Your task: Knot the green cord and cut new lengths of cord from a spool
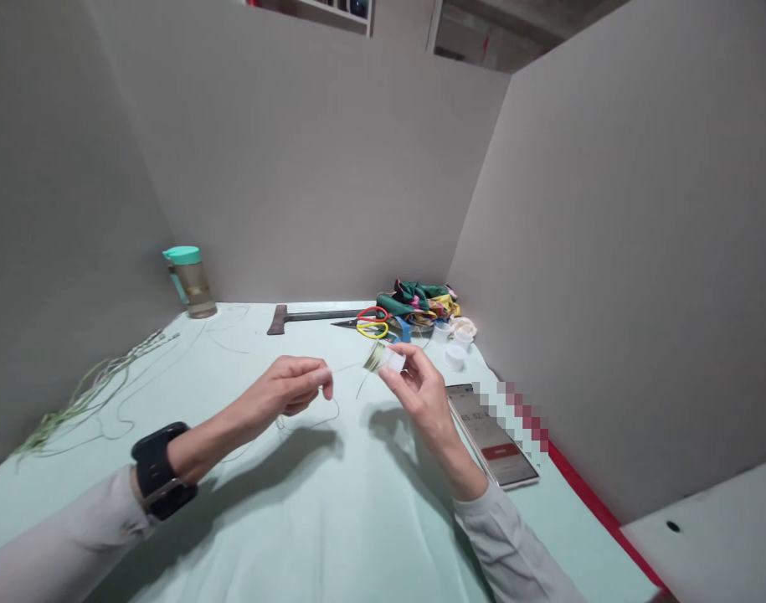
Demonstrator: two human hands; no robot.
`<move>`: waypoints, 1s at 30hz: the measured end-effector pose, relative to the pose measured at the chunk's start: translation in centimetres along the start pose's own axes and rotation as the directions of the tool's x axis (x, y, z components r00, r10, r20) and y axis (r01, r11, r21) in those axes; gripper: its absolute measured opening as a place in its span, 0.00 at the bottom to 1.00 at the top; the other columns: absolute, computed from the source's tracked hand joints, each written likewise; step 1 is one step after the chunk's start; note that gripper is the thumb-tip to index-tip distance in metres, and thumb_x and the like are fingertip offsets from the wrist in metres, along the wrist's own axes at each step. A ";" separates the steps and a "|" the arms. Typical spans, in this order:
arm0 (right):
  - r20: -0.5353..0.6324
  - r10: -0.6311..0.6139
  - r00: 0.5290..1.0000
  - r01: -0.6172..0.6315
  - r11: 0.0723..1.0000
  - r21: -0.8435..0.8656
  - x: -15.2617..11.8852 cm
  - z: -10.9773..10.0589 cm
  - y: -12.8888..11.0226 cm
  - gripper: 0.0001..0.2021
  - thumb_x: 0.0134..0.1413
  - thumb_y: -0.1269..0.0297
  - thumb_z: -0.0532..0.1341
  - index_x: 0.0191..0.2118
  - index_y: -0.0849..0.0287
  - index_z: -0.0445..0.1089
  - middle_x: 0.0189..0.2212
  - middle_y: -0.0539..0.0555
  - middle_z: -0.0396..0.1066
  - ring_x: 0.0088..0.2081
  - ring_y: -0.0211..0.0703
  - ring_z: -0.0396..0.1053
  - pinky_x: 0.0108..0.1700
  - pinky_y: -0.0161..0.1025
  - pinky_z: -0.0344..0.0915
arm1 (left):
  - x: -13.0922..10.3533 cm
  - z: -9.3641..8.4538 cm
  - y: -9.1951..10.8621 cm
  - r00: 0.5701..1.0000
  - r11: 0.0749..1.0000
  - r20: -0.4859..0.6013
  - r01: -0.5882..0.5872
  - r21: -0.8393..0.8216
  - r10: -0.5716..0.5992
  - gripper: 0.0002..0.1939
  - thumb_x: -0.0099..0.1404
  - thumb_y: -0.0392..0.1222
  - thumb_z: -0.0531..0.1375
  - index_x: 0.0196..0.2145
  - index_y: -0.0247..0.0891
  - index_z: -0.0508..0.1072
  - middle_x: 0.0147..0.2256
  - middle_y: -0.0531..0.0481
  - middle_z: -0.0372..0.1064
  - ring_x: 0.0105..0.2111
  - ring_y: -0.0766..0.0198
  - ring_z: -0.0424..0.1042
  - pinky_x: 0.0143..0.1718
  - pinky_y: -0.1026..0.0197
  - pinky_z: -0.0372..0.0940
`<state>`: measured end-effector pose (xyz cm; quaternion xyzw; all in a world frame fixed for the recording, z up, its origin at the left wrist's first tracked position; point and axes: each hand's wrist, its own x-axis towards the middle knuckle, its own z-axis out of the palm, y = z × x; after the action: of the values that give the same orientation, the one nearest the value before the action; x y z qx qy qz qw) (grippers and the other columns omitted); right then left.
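Note:
A small white spool point(392, 360) wound with green thread at its left end is held between the thumb and fingers of my right hand point(420, 394). My left hand point(295, 387) is closed in a pinch on a thin green thread point(346, 367), which runs across to the spool. A loose loop of the same thread hangs below my left fingers, and a short end dangles under the spool. Both hands are raised above the pale green cloth point(332, 536), casting shadows on it.
Behind are an axe point(277, 320), scissors point(373, 330), colourful cloths point(413, 297) and small white cups point(456, 358). A phone point(496, 440) lies right of my right hand. At left are a bottle point(195, 285) and green strands point(81, 402). Grey partitions enclose the table.

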<state>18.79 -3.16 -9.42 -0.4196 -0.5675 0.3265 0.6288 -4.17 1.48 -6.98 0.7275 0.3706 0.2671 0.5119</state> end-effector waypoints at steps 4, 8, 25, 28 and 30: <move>-0.050 0.067 0.997 -0.062 0.994 0.095 0.2 -0.9 -0.2 0.17 0.69 0.51 0.60 0.48 0.61 0.71 0.37 0.51 0.71 0.34 0.39 0.70 0.38 0.40 0.71 | -1.5 -2.1 -0.7 0.998 0.998 -0.059 0.021 0.052 -0.018 0.26 0.72 0.64 0.57 0.30 0.37 0.69 0.19 0.62 0.49 0.17 0.72 0.47 0.19 0.65 0.49; -0.044 0.102 0.994 -0.097 0.990 0.099 0.4 -1.4 -0.3 0.16 0.69 0.51 0.61 0.46 0.62 0.72 0.38 0.52 0.72 0.34 0.38 0.71 0.35 0.38 0.71 | -2.7 -5.2 -1.3 0.976 0.987 -0.219 0.049 0.156 -0.014 0.27 0.68 0.66 0.59 0.29 0.38 0.70 0.18 0.63 0.45 0.17 0.71 0.46 0.20 0.65 0.46; -0.410 0.061 0.910 -0.031 0.996 0.079 1.6 -1.2 3.5 0.13 0.65 0.63 0.66 0.52 0.61 0.72 0.50 0.56 0.73 0.47 0.46 0.74 0.48 0.47 0.76 | -4.7 -6.7 -3.3 0.872 0.872 -0.465 0.104 0.478 0.150 0.26 0.70 0.64 0.56 0.28 0.38 0.72 0.23 0.56 0.58 0.22 0.66 0.55 0.26 0.62 0.53; -0.413 0.103 0.905 -0.044 0.988 0.151 1.7 -1.7 3.4 0.13 0.66 0.60 0.65 0.51 0.62 0.72 0.48 0.56 0.74 0.45 0.45 0.75 0.47 0.46 0.76 | -4.9 -6.8 -4.3 0.860 0.847 -0.484 0.131 0.516 0.162 0.26 0.72 0.62 0.56 0.28 0.38 0.71 0.22 0.57 0.59 0.23 0.65 0.59 0.28 0.61 0.57; -0.390 0.148 0.909 -0.071 0.976 0.205 1.7 -2.0 3.3 0.14 0.68 0.57 0.63 0.51 0.62 0.72 0.46 0.55 0.74 0.42 0.43 0.75 0.44 0.44 0.76 | -5.0 -7.4 -4.9 0.838 0.824 -0.520 0.172 0.540 0.166 0.24 0.73 0.60 0.57 0.28 0.37 0.71 0.23 0.56 0.61 0.25 0.64 0.63 0.30 0.60 0.62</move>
<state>21.25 -0.59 -11.63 -0.4484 -0.3682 0.3198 0.7490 -14.02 2.43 -9.19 0.7384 0.5642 0.3395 0.1455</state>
